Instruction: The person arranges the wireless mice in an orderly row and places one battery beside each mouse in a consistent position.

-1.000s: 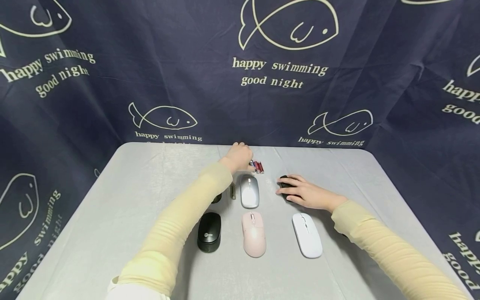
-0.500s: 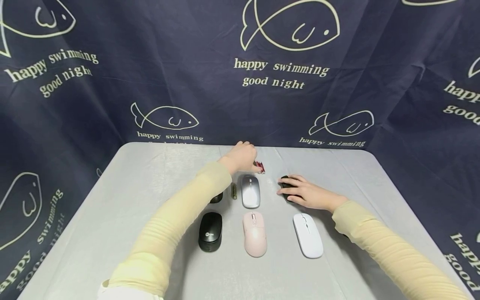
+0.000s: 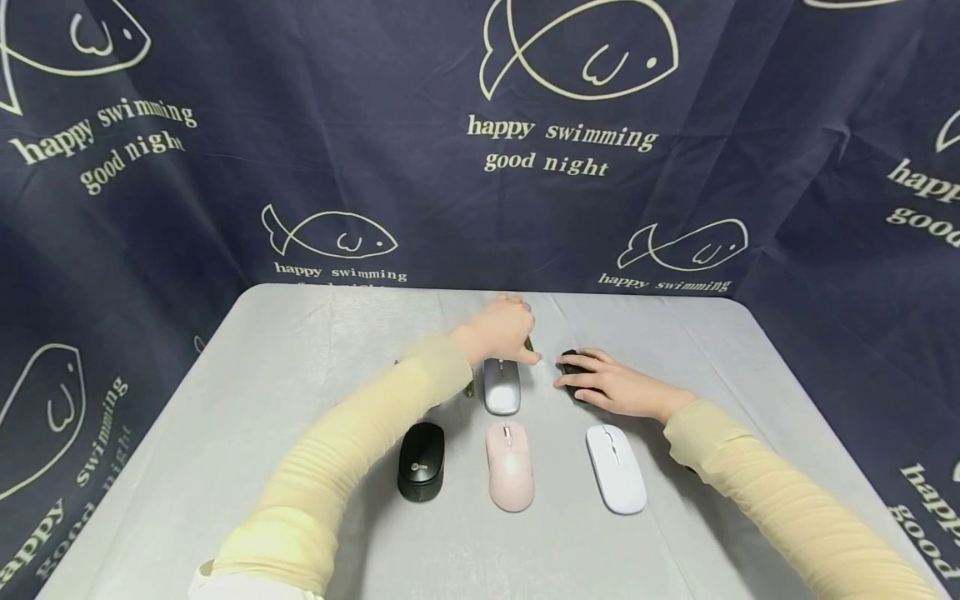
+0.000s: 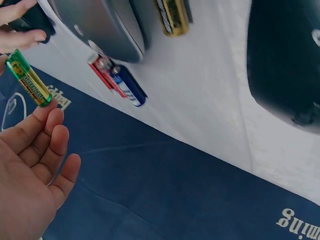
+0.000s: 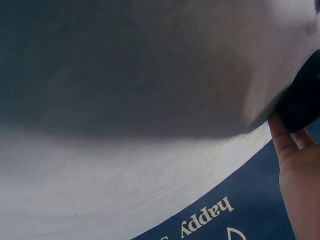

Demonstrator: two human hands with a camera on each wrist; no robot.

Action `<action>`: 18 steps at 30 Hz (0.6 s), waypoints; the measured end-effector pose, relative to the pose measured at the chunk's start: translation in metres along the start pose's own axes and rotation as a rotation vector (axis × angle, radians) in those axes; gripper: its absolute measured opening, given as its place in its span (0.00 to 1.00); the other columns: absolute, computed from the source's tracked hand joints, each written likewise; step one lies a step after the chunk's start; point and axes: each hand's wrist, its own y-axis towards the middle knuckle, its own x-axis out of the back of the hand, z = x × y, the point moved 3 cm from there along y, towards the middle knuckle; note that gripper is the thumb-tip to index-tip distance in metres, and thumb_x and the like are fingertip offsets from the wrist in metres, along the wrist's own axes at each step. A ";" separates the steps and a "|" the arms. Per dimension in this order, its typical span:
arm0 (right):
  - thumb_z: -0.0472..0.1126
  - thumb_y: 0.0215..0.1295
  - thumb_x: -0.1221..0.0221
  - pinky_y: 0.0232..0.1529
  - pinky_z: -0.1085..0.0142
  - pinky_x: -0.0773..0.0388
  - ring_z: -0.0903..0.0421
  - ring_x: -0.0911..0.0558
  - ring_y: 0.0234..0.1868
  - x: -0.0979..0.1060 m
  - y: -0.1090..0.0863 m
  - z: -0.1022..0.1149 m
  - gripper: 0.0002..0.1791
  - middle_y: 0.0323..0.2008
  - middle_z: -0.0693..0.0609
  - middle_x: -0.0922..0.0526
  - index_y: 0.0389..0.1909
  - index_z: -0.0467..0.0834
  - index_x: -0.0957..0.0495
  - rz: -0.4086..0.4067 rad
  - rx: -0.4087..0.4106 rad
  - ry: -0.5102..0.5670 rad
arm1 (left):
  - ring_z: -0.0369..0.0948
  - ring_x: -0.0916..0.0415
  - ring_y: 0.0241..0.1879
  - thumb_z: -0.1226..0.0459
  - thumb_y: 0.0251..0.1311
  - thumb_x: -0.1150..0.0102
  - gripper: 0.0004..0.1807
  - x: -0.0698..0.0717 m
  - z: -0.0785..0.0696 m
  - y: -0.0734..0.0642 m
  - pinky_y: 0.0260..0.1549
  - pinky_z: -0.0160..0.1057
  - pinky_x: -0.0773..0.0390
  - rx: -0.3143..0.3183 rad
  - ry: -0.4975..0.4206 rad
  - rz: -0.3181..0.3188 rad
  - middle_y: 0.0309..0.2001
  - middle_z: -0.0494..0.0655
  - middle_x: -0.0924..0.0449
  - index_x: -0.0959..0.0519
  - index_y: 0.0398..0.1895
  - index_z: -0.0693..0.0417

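My left hand (image 3: 501, 327) is above the far end of a silver-grey mouse (image 3: 502, 397). Between its fingertips, a green and gold battery (image 4: 29, 81) is pinched, held at one end in the left wrist view. To the right, my right hand (image 3: 618, 388) grips a black mouse (image 3: 572, 367), fingers spread across it. The right wrist view catches only part of that mouse (image 5: 302, 97), with a finger along its edge. A red battery (image 4: 106, 76) and a blue battery (image 4: 129, 86) lie together beyond the silver-grey mouse, hidden by my left hand in the head view.
Nearer stand a black mouse (image 3: 421, 463), a pink mouse (image 3: 510, 469) and a white mouse (image 3: 616, 471). A gold and black battery (image 4: 171, 17) lies beside the silver-grey mouse. Another dark mouse (image 4: 285, 60) is under my left sleeve. A dark blue curtain (image 3: 480, 225) borders the far table edge.
My left hand has moved right and nearer from the battery group, and a battery now shows at its fingers. My right hand stays on the black mouse.
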 end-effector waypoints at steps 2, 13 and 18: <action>0.42 0.67 0.45 0.63 0.44 0.42 0.36 0.38 0.65 0.000 0.000 0.000 0.17 0.64 0.43 0.31 0.56 0.50 0.23 0.003 -0.003 0.006 | 0.43 0.26 0.43 0.39 0.50 0.44 0.21 0.000 -0.005 0.000 0.53 0.42 0.31 -0.010 0.005 0.003 0.37 0.43 0.20 0.21 0.20 0.45; 0.41 0.66 0.44 0.63 0.43 0.42 0.36 0.38 0.65 0.001 0.000 0.000 0.17 0.64 0.42 0.31 0.56 0.50 0.23 0.005 -0.006 0.008 | 0.40 0.28 0.42 0.38 0.51 0.45 0.22 -0.009 -0.024 0.004 0.47 0.41 0.31 -0.061 0.000 0.064 0.40 0.43 0.21 0.19 0.26 0.45; 0.41 0.65 0.43 0.62 0.43 0.41 0.35 0.37 0.64 0.002 0.000 0.001 0.18 0.63 0.42 0.31 0.56 0.50 0.23 -0.005 0.024 -0.015 | 0.40 0.28 0.42 0.37 0.52 0.45 0.23 -0.014 -0.029 0.005 0.46 0.40 0.31 -0.077 0.008 0.069 0.41 0.42 0.20 0.18 0.28 0.45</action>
